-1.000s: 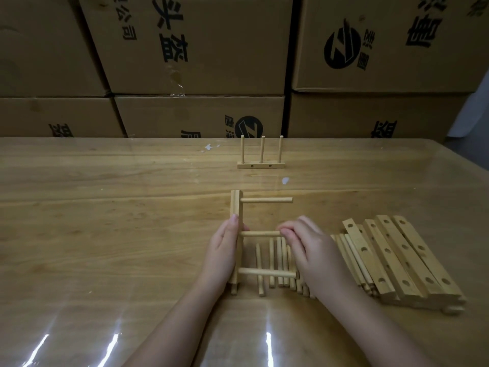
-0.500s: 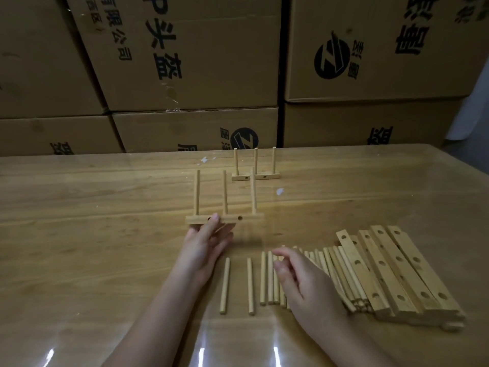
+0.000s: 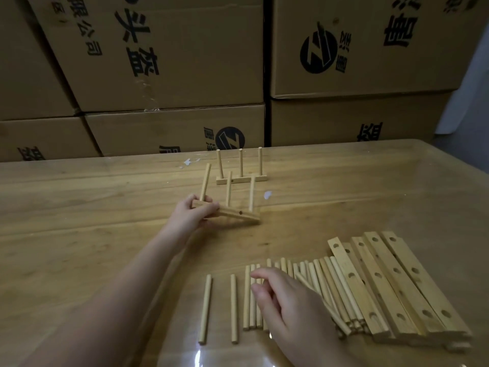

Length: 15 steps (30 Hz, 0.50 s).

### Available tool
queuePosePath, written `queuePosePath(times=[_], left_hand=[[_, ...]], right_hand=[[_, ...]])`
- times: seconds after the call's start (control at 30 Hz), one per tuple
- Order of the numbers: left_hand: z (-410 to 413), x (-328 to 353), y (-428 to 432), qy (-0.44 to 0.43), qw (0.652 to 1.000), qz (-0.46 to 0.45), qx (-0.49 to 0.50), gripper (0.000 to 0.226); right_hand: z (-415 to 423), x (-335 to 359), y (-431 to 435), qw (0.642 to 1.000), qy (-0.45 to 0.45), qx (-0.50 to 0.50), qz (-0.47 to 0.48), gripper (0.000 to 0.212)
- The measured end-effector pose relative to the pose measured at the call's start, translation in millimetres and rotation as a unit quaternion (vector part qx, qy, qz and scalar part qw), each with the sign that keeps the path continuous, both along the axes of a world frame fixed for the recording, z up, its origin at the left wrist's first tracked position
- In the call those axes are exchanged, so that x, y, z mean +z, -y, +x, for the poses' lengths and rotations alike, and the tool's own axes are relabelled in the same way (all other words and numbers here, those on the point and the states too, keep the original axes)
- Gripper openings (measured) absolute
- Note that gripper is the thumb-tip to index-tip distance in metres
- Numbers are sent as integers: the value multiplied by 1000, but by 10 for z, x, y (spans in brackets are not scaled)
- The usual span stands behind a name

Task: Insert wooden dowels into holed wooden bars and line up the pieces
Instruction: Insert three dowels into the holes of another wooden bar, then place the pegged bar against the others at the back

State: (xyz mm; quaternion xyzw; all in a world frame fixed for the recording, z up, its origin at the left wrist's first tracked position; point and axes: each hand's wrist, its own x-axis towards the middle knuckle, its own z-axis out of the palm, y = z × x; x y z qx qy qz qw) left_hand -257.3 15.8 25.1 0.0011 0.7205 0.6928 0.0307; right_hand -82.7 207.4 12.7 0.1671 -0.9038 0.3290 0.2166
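My left hand [image 3: 194,211] grips the left end of a holed wooden bar [image 3: 238,214] with three dowels standing up in it, held slightly tilted just above the table. Behind it stands a finished bar with three upright dowels [image 3: 241,178]. My right hand [image 3: 285,300] hovers with relaxed fingers over a row of loose dowels [image 3: 312,282] and holds nothing. Two single dowels [image 3: 205,308] lie apart to the left of the row. Several holed bars [image 3: 391,284] lie side by side at the right.
The wooden table [image 3: 79,234] has a glossy cover with glare near the front edge. Stacked cardboard boxes [image 3: 172,62] form a wall right behind the table's far edge. The table's right corner [image 3: 436,154] is rounded.
My left hand has stood the assembled bar upright and carried it away from me toward the finished piece. My right hand let go of the dowel and stayed over the loose dowels.
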Motion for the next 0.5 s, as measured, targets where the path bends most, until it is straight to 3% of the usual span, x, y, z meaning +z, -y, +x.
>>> queuePosePath(times=[0.07,0.2,0.3,0.5], left_hand=[[-72,14,149,-11,995,-97,-31,20],[-236,48,269,-27,950,-295,-94,24],[-389,-21,193,-59,939,-323,-102,27],[-771,-249,-184,-82,929,-361,4,23]], right_hand=[[-9,10,14,1000,-8,-5,15,29],[-24,25,19,1000,-14,-7,19,25],[-27,19,23,1000,-8,-9,25,25],[-50,10,31,999,-13,-14,42,20]])
